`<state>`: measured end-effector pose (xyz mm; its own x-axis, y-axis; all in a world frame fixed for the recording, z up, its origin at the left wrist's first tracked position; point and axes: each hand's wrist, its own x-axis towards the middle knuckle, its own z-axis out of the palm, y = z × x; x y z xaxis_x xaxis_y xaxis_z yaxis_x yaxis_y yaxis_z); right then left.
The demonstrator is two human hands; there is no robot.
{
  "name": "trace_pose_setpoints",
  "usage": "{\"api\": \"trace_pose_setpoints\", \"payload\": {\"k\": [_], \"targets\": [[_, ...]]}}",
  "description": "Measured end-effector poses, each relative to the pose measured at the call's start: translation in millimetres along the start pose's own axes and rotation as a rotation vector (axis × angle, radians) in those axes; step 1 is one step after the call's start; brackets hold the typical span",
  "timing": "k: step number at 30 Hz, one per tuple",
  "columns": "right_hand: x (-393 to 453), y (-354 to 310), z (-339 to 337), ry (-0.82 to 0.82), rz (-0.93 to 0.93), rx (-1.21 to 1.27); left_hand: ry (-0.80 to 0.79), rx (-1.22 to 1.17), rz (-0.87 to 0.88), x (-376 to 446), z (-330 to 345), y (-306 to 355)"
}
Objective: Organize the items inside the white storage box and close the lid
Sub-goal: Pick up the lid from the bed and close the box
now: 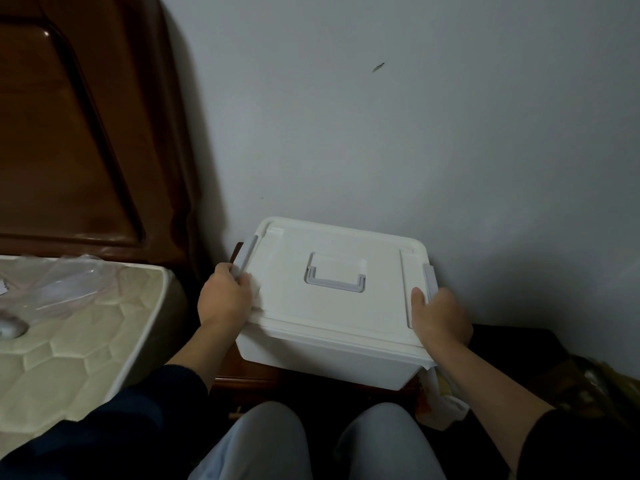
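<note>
The white storage box (322,358) sits on a dark wooden nightstand against the wall. Its white lid (332,306) lies flat on top, with a grey carry handle (335,276) folded down in the middle. My left hand (225,296) grips the box's left edge, fingers curled over the grey left latch (246,255), which sticks up and outward. My right hand (438,317) holds the right edge just below the grey right latch (429,275), thumb resting on the lid. The contents are hidden under the lid.
A quilted cream mattress (69,348) with a clear plastic bag (65,285) lies at the left, below a brown wooden headboard (79,116). The grey wall (415,133) stands right behind the box. Bags and clutter (588,386) sit low at the right. My knees (311,445) are below.
</note>
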<state>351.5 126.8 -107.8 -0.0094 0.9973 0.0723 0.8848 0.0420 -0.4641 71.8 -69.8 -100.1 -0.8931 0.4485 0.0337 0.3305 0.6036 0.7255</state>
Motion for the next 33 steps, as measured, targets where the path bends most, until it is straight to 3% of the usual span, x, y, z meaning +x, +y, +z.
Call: {"api": "trace_pose_setpoints", "payload": {"k": [8, 15, 21, 29, 33], "targets": [[0, 0, 3, 0.030, -0.065, -0.061, 0.001, 0.070, 0.036, -1, -5, 4], [25, -20, 13, -0.012, -0.174, -0.053, 0.017, -0.016, -0.062, -5, 2, -4], [49, -42, 19, -0.037, -0.278, -0.124, 0.070, 0.106, -0.086, -4, 11, -7], [41, -43, 23, -0.009, -0.220, -0.141, 0.024, 0.050, -0.021, 16, 6, -12], [32, -47, 8, -0.078, -0.178, -0.130, -0.063, 0.026, -0.036, 17, -4, -6]]}}
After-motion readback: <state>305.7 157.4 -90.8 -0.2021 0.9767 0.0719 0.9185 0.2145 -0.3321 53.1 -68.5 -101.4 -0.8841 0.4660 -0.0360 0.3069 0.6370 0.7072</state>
